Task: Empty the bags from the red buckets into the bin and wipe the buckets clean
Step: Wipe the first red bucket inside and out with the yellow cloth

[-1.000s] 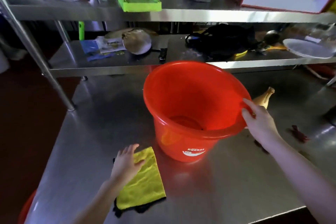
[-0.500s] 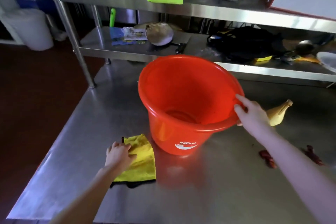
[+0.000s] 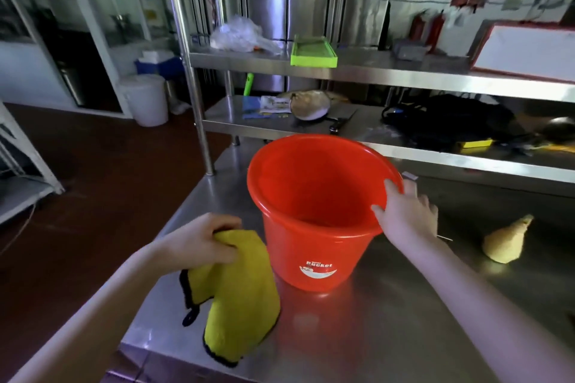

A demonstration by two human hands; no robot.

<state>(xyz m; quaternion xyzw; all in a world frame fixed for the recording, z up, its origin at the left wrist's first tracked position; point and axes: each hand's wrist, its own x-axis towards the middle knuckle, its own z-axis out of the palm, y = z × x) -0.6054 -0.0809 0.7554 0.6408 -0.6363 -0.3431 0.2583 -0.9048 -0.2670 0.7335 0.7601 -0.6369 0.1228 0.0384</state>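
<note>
Right hand (image 3: 404,214) grasps the bucket (image 3: 314,211) rim at centre frame, steadying it; left hand (image 3: 199,242) pinches the cloth (image 3: 236,298), seemingly for wiping.

Bucket (image 3: 314,227) on table (image 3: 389,336); cloth (image 3: 236,295) left, touching it.

On the steel table (image 3: 389,336) lies a pale yellow, cone-shaped thing (image 3: 505,242) (perhaps a bamboo shoot; the view is soft). Behind it, the rack's middle shelf (image 3: 373,71) carries a lime-green tray (image 3: 313,51), a crumpled clear bag (image 3: 239,34) and a red-framed white board (image 3: 529,53). The lower shelf (image 3: 264,124) holds a black bag (image 3: 448,118). A white tub (image 3: 146,99) stands on the floor.
</note>
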